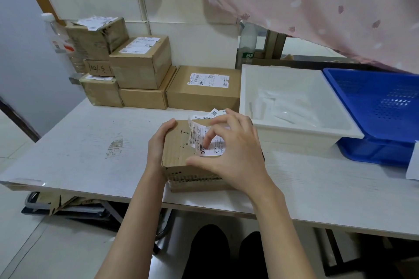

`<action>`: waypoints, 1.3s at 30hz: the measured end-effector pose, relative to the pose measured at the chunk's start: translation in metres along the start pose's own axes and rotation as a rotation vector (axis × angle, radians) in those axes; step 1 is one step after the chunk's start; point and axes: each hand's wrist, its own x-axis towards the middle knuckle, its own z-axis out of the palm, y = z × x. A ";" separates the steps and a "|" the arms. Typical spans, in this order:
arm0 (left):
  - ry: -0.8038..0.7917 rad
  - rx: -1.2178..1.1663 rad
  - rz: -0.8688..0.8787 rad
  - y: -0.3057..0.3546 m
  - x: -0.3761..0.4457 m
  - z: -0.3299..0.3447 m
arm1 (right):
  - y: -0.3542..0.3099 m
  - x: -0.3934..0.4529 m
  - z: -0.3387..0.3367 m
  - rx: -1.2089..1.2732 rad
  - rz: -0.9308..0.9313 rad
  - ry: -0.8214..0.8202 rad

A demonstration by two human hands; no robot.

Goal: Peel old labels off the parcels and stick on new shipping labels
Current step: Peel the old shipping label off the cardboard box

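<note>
A small brown cardboard parcel (179,154) sits near the front edge of the white table (90,142). My left hand (158,140) grips the parcel's left side, thumb on the top. A white printed label (210,142) lies on the parcel's top, its left and far parts lifted and curled away from the cardboard. My right hand (235,152) is over the label, its curled fingers picking at the paper and its thumb along the parcel's near top edge. Which part of the label still sticks is hidden by the hand.
Several labelled cardboard boxes (140,63) are stacked at the back left, and a flat labelled box (204,88) lies beside them. A white plastic bin (294,102) with white sheets stands to the right, then a blue perforated basket (381,108). A pink curtain (294,2) hangs above.
</note>
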 end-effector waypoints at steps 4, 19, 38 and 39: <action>0.010 0.011 -0.006 0.000 -0.001 0.000 | 0.003 0.002 0.006 -0.009 -0.011 0.096; 0.054 0.040 0.003 0.000 -0.002 0.003 | 0.010 0.005 -0.001 0.095 0.060 -0.021; 0.049 0.002 -0.022 0.001 -0.006 0.005 | 0.010 0.000 -0.005 0.284 0.067 0.053; 0.053 0.001 -0.023 0.002 -0.006 0.006 | 0.011 0.000 -0.006 0.274 0.056 0.039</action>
